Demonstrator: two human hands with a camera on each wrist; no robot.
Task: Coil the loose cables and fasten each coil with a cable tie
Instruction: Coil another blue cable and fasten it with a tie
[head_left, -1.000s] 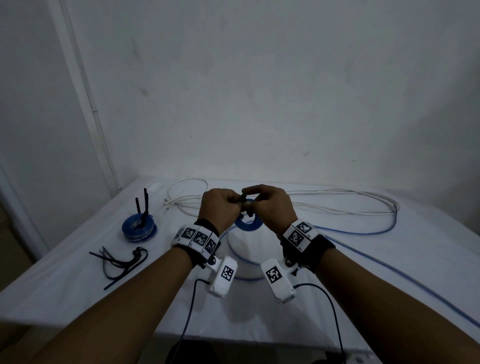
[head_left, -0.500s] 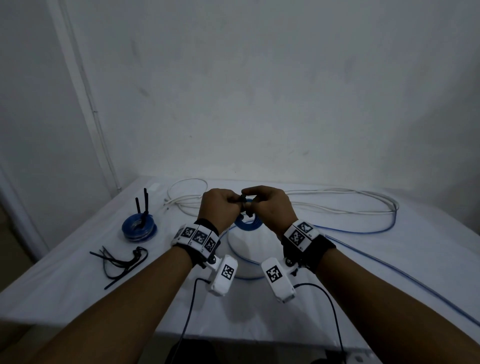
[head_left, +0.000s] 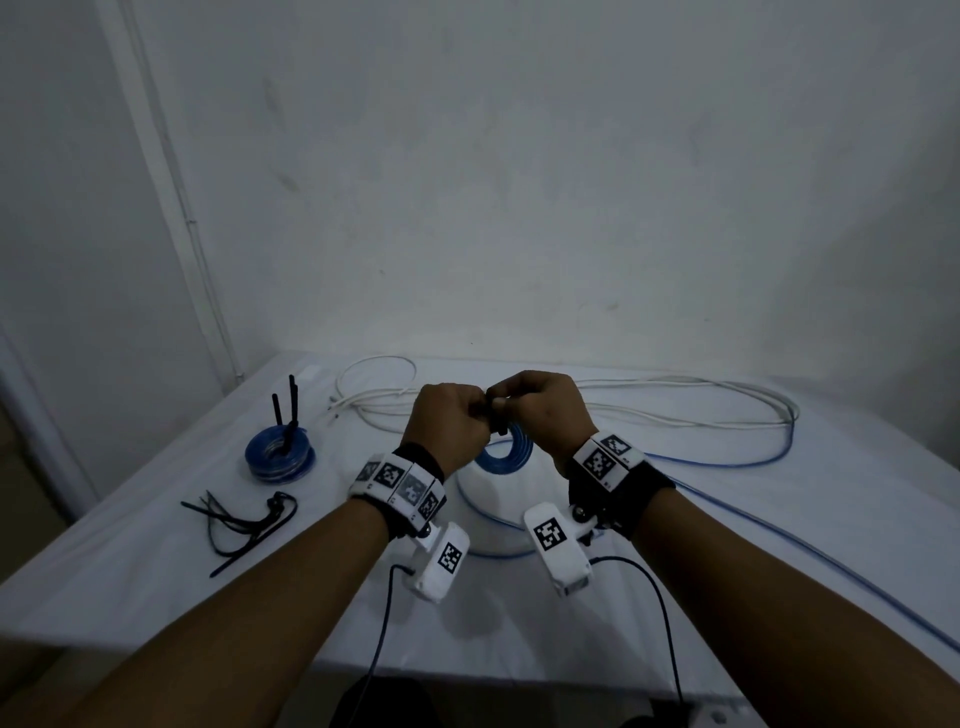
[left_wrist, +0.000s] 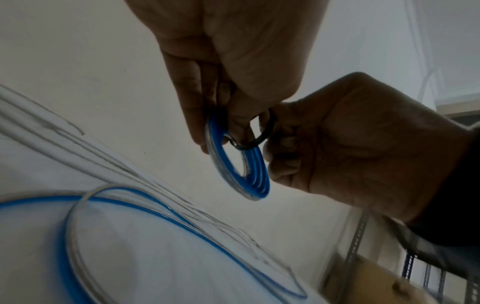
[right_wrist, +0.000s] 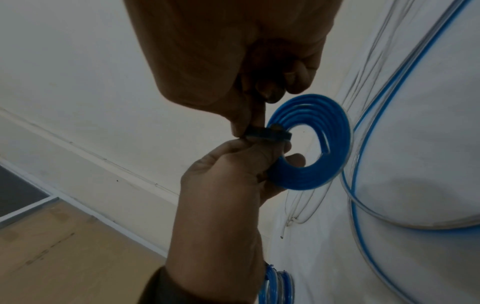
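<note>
One tied coil (head_left: 280, 457) sits done on the table (head_left: 156, 571), spare ties (head_left: 239, 525) beside it. White cable (head_left: 675, 400) lies loose, untouched. In mid-air, the left hand (head_left: 451, 420) grips a small blue coil (right_wrist: 311, 144) while the right hand (head_left: 540, 410) pinches a black tie (left_wrist: 259, 139) looped round it; cinching looks unfinished.

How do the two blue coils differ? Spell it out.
The coil in the hands is held up above the table; the finished coil lies flat on it, at the left. The held coil's black tie is a loose loop being worked by the left hand and right hand; the finished coil's ties stick upright. The held coil trails loose cable; the other doesn't. Both are small and blue.
</note>
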